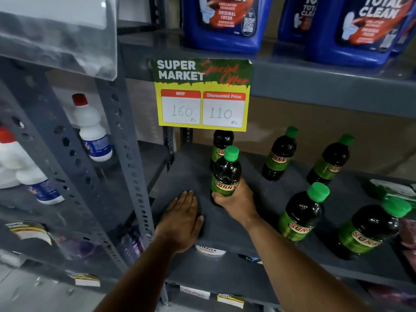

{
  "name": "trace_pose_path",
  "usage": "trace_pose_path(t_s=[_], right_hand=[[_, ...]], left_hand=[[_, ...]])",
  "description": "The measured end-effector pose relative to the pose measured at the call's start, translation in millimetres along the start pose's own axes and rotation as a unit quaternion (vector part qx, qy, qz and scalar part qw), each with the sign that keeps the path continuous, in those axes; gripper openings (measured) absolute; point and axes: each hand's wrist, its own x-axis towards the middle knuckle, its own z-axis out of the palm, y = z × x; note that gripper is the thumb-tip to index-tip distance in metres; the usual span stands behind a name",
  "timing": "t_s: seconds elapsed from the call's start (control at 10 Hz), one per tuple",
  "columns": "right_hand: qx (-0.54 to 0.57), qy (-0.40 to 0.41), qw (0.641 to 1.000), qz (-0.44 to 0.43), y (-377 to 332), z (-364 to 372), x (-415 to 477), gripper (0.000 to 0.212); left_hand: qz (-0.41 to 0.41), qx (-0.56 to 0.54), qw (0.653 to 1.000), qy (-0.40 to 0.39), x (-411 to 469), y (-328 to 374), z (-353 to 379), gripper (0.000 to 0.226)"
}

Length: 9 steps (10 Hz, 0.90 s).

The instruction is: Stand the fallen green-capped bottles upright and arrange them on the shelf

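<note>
Several dark bottles with green caps and green "SUNNY" labels stand upright on the grey shelf (pixel 191 167). My right hand (pixel 236 199) grips the base of one bottle (pixel 226 174) at the shelf's left-middle, holding it upright. Right behind it stands another bottle (pixel 221 143), its cap hidden by the price sign. Two bottles stand at the back, one at the centre (pixel 280 154) and one to the right (pixel 329 161). Two more stand nearer the front, one (pixel 302 212) beside my right forearm and one (pixel 371 230) at the far right. My left hand (pixel 182 219) lies flat on the shelf's front left, fingers together.
A yellow and green price sign (pixel 202 95) hangs from the shelf above. Blue cleaner jugs (pixel 225 23) sit on that upper shelf. White bottles with red caps (pixel 90 127) stand on the neighbouring rack to the left, behind a perforated grey upright (pixel 126 154). Green packets (pixel 391 190) lie far right.
</note>
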Motion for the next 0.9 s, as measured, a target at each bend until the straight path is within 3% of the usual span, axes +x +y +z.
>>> trace_pose_path(t_s=[0.2, 0.5, 0.8, 0.9], right_hand=[[0.006, -0.015, 1.000, 0.004, -1, -6, -29, 0.045], [-0.006, -0.007, 1.000, -0.003, -2, -12, -71, 0.051], [0.029, -0.029, 0.999, 0.002, 0, -16, -76, 0.072], [0.020, -0.001, 0.998, -0.066, -3, -25, -98, 0.086]], left_hand=[[0.006, -0.003, 1.000, -0.001, 0, 3, -4, 0.098], [-0.005, 0.016, 1.000, -0.010, 1, 1, -2, 0.066], [-0.020, 0.025, 0.999, -0.022, 1, 9, -8, 0.089], [-0.043, -0.047, 0.998, -0.011, -3, 9, -17, 0.092]])
